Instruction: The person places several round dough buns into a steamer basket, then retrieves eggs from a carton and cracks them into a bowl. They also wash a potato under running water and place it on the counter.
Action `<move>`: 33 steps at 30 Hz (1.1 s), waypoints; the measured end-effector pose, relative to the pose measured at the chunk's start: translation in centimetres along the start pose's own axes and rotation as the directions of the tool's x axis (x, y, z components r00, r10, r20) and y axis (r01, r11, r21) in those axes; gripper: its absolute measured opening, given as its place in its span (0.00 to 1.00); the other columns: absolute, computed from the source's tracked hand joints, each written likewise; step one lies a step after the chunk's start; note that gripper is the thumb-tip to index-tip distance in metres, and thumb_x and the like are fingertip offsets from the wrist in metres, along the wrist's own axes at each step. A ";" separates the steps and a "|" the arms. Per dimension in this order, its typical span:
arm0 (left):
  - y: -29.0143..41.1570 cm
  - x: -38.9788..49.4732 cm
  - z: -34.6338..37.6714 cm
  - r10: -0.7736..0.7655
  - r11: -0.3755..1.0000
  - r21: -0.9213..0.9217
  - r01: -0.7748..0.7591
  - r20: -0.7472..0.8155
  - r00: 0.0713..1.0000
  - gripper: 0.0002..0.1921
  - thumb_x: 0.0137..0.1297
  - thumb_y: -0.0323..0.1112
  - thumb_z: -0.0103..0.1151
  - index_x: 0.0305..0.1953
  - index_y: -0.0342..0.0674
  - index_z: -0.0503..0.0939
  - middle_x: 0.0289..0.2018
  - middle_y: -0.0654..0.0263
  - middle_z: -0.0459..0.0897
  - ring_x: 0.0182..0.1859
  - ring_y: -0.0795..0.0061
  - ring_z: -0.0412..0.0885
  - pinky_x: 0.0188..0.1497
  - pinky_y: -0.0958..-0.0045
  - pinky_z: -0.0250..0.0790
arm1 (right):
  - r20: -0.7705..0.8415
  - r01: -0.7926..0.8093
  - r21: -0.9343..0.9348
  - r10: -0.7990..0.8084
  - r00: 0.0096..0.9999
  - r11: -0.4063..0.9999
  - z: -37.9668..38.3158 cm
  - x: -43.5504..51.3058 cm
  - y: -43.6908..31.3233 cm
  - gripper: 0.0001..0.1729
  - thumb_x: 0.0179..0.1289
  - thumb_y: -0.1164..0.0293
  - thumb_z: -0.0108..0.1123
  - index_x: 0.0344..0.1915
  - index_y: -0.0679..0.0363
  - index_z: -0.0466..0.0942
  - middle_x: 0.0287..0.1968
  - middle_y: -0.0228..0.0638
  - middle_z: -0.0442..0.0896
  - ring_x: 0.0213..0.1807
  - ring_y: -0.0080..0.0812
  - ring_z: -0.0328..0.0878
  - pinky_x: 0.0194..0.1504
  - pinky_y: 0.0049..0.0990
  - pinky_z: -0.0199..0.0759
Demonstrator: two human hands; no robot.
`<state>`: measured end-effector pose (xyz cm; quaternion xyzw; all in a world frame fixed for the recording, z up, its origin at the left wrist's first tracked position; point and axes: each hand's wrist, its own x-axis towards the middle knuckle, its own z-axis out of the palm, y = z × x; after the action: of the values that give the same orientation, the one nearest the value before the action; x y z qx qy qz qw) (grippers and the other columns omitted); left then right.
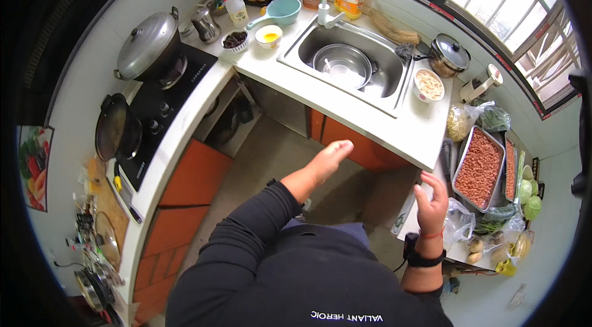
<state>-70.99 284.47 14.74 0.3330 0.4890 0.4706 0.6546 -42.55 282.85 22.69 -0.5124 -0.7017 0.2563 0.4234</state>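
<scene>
My left hand (pixel 329 159) hangs in the air over the floor, in front of the orange cabinet doors (pixel 344 135) under the sink; nothing shows in it. My right hand (pixel 432 199) is raised near the corner of the white countertop (pixel 416 146), empty, thumb apart from the fingers. Ahead, a metal pot (pixel 319 61) sits in the steel sink (pixel 397 91). On the counter right of the sink stands a bowl of pale sliced food (pixel 429 85). To its left are a bowl with yellow liquid (pixel 268 37) and a ribbed bowl of dark food (pixel 235 41).
On the left, a large lidded pot (pixel 148 44) and a wok (pixel 118 128) stand at the black gas stove (pixel 148 142). A yellow-marked knife (pixel 125 190) lies nearby. Right: a tray of reddish-brown nuts or beans (pixel 479 167), plastic bags (pixel 459 220) and cabbages (pixel 532 206).
</scene>
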 end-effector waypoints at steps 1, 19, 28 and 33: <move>1.5 0.1 -1.8 -0.083 0.989 -0.124 0.076 -0.049 0.995 0.36 0.67 0.61 0.46 0.65 0.36 0.63 0.63 0.57 0.68 0.69 0.65 0.59 0.72 0.63 0.43 | 0.031 0.037 0.034 -0.038 0.999 0.999 2.3 1.2 -1.4 0.14 0.53 0.76 0.64 0.41 0.65 0.79 0.48 0.43 0.81 0.52 0.39 0.76 0.58 0.32 0.66; 15.9 23.3 -16.4 -0.200 0.504 -0.864 0.012 -0.103 0.974 0.42 0.67 0.69 0.32 0.64 0.32 0.59 0.62 0.49 0.66 0.65 0.53 0.66 0.66 0.51 0.57 | 0.447 0.092 -0.171 -0.006 0.895 0.981 27.6 38.6 7.3 0.25 0.52 0.66 0.67 0.49 0.64 0.76 0.51 0.47 0.77 0.54 0.45 0.74 0.56 0.33 0.67; 22.3 37.6 -14.7 -0.290 0.495 -0.864 0.086 -0.071 0.955 0.39 0.69 0.66 0.32 0.62 0.32 0.61 0.59 0.50 0.69 0.62 0.57 0.69 0.66 0.56 0.56 | 0.539 0.061 -0.088 -0.004 0.843 0.994 38.4 57.8 13.2 0.24 0.55 0.68 0.63 0.54 0.56 0.75 0.58 0.51 0.73 0.62 0.48 0.68 0.64 0.36 0.61; 22.8 41.6 -13.7 -0.301 0.429 -0.895 0.122 -0.014 0.953 0.38 0.71 0.63 0.30 0.59 0.27 0.62 0.58 0.46 0.70 0.62 0.52 0.69 0.64 0.55 0.61 | 0.577 -0.119 0.075 0.054 0.815 0.990 41.7 59.7 15.9 0.17 0.61 0.71 0.63 0.49 0.61 0.75 0.23 0.31 0.78 0.16 0.25 0.74 0.17 0.26 0.68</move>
<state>-87.44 330.98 17.47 -0.1622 0.2650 0.5959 0.7405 -77.31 347.29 8.61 -0.4194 -0.7576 0.4549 0.2078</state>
